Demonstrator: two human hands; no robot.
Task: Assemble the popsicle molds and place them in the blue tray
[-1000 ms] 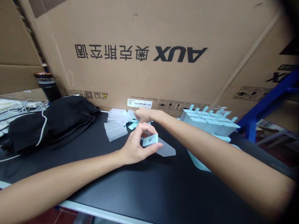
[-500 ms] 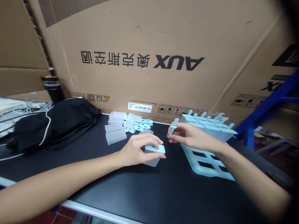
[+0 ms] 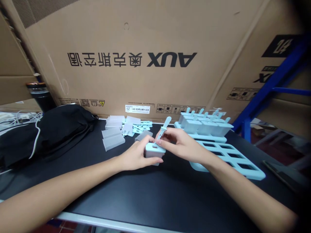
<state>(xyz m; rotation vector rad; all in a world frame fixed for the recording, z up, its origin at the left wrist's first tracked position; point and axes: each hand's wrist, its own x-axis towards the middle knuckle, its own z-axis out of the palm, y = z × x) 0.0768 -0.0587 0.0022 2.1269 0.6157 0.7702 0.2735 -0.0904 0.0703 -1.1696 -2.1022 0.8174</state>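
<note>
Past a black bag (image 3: pixel 48 134), frosted moulds (image 3: pixel 113 141) lie just beyond the left hand (image 3: pixel 134 156), which grips 1 lidded mould (image 3: pixel 153 155) upright. The right hand (image 3: pixel 182 142) pinches 1 tilted blue stick (image 3: pixel 164 126) at the lid's (image 3: pixel 149 148) slot, left of a blue rack (image 3: pixel 259 174).

Indoor space of storeroom or workshop type; exact use cannot be determined. Indicators: a large cardboard carton (image 3: pixel 155 85), its AUX lettering upside down, standing behind a black-topped work table (image 3: pixel 170 197) with a pale front edge (image 3: pixel 104 221); a blue metal frame (image 3: pixel 283 76) at the right; loose cables (image 3: pixel 25 116) massed at the far left, near a black fabric item (image 3: pixel 54 132); red floor tiles (image 3: pixel 66 225) below
</note>
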